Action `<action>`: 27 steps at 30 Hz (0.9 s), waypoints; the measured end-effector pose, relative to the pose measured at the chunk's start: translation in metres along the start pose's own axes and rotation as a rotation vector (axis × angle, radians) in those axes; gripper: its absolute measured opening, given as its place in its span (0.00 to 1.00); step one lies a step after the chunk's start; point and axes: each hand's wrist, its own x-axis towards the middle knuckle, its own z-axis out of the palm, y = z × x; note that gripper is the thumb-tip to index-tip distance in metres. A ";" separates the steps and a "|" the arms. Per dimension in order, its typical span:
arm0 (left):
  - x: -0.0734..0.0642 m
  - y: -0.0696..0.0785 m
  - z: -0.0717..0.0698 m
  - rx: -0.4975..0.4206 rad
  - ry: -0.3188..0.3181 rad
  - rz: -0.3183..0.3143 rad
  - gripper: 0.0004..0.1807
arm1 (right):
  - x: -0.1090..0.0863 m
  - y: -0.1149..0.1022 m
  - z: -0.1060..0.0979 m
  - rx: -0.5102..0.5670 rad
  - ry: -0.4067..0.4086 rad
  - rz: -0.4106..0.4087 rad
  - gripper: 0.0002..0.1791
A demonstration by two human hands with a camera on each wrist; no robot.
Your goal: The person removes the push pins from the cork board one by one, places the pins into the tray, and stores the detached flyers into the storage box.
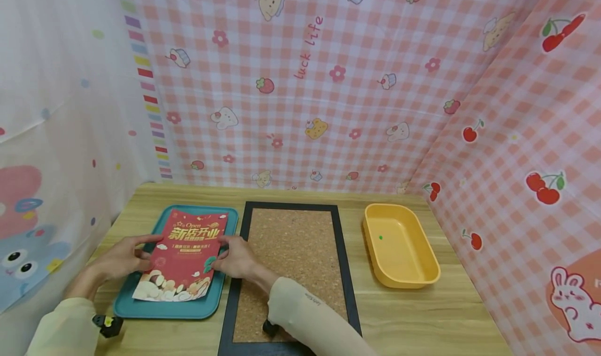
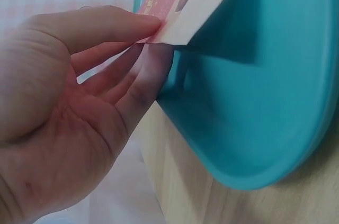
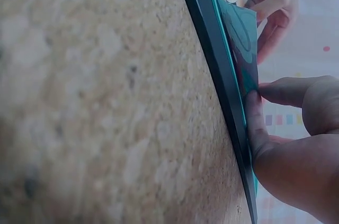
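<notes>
A red printed flyer (image 1: 188, 257) with gold lettering lies over a teal tray (image 1: 164, 310) on the left of the table. My left hand (image 1: 119, 257) pinches the flyer's left edge between thumb and fingers; the left wrist view shows that edge lifted off the tray. On the opposite side, my right hand (image 1: 237, 257) pinches the right edge. In the right wrist view the thumb and a finger of the right hand (image 3: 286, 134) meet at the flyer's edge (image 3: 243, 38), close to the tray's rim.
Right of the tray lies a cork board (image 1: 291, 251) with a black frame, my right forearm across its lower part. A yellow bin (image 1: 399, 246) holding a tiny green piece (image 1: 381, 237) stands farther right. Patterned cloth (image 1: 281, 100) hangs behind the wooden table (image 1: 413, 319).
</notes>
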 end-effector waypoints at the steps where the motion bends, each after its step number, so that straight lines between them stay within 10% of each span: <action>1: 0.000 0.000 0.000 0.001 0.001 -0.001 0.46 | 0.000 0.000 0.000 -0.003 0.001 0.000 0.39; 27: -0.005 0.008 -0.007 0.159 0.069 -0.003 0.47 | -0.007 0.011 -0.021 0.086 -0.024 -0.094 0.41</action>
